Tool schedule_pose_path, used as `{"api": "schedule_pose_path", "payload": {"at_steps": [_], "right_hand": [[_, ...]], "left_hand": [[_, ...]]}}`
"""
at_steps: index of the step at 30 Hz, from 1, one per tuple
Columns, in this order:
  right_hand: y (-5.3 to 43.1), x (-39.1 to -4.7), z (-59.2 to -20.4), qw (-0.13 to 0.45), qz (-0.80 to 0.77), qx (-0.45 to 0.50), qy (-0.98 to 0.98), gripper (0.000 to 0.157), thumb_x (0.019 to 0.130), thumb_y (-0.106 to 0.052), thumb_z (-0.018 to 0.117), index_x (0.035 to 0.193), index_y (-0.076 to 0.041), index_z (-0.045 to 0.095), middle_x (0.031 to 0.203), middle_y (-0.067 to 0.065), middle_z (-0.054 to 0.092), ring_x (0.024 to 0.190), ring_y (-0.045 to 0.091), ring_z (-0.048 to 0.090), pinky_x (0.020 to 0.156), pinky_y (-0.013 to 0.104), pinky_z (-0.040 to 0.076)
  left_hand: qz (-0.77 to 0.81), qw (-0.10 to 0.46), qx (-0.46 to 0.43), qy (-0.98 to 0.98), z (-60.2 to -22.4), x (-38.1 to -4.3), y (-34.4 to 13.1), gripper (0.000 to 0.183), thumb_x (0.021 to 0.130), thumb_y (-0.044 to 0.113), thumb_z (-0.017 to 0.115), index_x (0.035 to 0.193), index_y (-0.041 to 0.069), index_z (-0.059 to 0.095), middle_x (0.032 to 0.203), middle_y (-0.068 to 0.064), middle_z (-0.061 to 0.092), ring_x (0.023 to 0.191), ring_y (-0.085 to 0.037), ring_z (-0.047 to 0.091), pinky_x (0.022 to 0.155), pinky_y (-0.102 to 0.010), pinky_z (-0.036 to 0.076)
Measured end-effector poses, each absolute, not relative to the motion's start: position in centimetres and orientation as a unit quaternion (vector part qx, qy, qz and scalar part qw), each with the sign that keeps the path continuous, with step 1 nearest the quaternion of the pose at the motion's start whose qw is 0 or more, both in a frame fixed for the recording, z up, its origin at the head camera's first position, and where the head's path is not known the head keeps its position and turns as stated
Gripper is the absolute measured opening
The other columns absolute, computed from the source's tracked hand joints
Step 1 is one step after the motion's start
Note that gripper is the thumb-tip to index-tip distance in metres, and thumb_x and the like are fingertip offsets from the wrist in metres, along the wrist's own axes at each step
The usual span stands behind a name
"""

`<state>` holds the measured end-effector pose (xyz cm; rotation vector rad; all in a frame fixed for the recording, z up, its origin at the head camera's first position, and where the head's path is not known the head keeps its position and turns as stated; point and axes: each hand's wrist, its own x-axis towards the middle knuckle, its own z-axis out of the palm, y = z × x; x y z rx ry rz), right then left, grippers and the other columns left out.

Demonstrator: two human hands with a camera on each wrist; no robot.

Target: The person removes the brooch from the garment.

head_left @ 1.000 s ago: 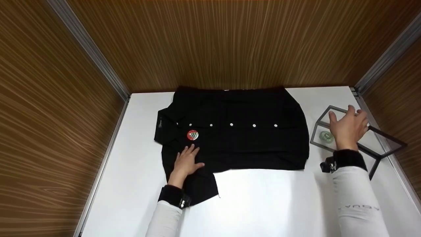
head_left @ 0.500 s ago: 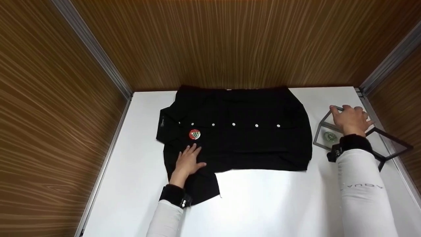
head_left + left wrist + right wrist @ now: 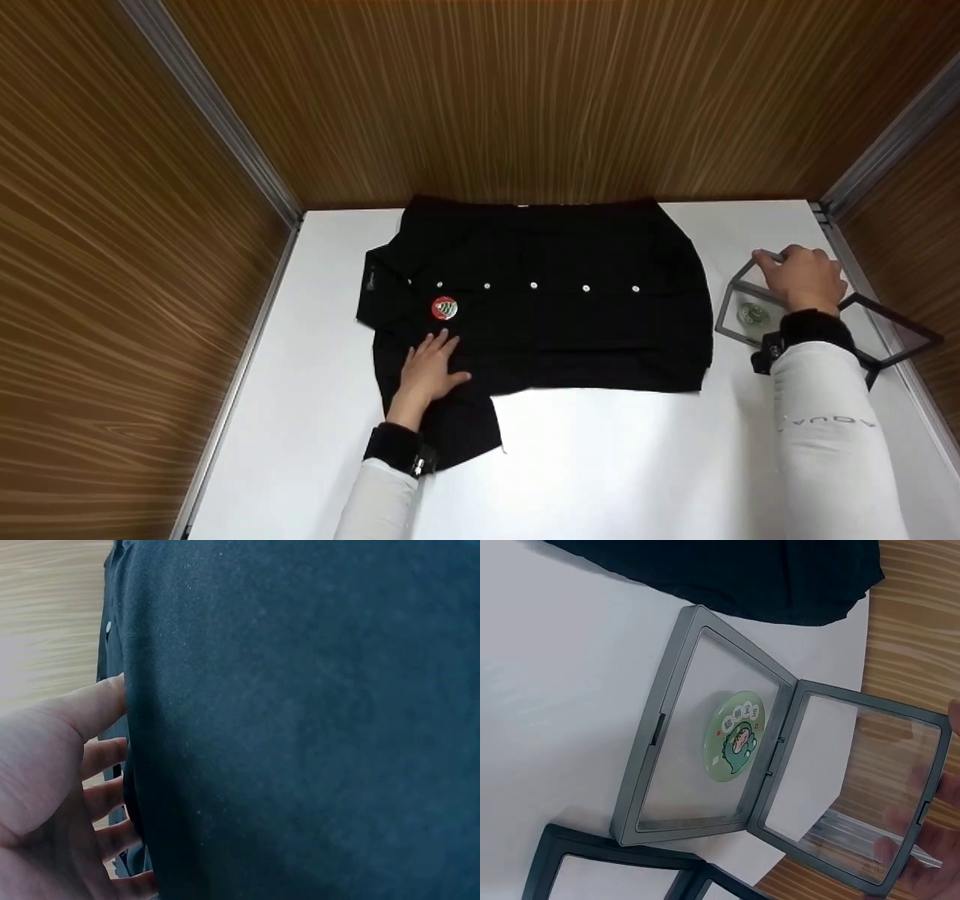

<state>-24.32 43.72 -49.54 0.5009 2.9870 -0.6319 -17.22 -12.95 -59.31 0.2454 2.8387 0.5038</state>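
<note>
A black button-up shirt (image 3: 570,330) lies on its side across the table, collar to the left, a round red badge (image 3: 444,308) on its chest. My left hand (image 3: 426,375) rests on it below the badge, fingers spread; in the left wrist view, dark cloth (image 3: 300,720) hides the fingertips. At the far right, my right hand (image 3: 804,276) pinches the outer edge of the raised lid (image 3: 780,840) of a grey clear-window display case (image 3: 649,735). Its fingers (image 3: 922,840) show through the lid's film. Inside the case's base lies a round green badge (image 3: 735,736).
A second, darker display case (image 3: 900,319) stands unfolded just right of the grey one, partly behind the right wrist. Wood-grain walls (image 3: 480,97) enclose the white table (image 3: 585,465) at the back and sides.
My right hand has come down from above the grey case and taken hold of its lid's far edge. The left hand stays on the shirt. The head view has shifted slightly.
</note>
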Motion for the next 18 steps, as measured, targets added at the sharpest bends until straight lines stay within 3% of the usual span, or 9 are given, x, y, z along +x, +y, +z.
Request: {"api": "schedule_pose_path", "payload": {"at_steps": [11,18], "right_hand": [[43.88,-24.11,-49.41,0.045,-0.202,0.148,0.967,0.088,0.093,-0.069,0.038,0.127,0.011,0.054,0.122,0.04,0.051,0.1,0.053,0.052,0.064,0.051,0.044],[43.98,-23.8,-50.1,0.078,-0.223,0.138,0.962,0.096,0.085,-0.077,0.045,0.124,0.011,0.056,0.123,0.038,0.051,0.102,0.049,0.051,0.068,0.053,0.043]], "left_hand": [[0.161,0.121,0.087,0.976,-59.27,-17.41,-12.97,0.073,0.086,0.046,0.072,0.147,0.014,0.047,0.156,-0.009,0.034,0.144,-0.033,0.027,0.113,-0.058,0.022],[0.153,0.119,0.088,0.977,-59.19,-17.35,-13.02,0.074,0.086,0.046,0.072,0.147,0.014,0.047,0.156,-0.008,0.034,0.143,-0.032,0.028,0.113,-0.057,0.023]]}}
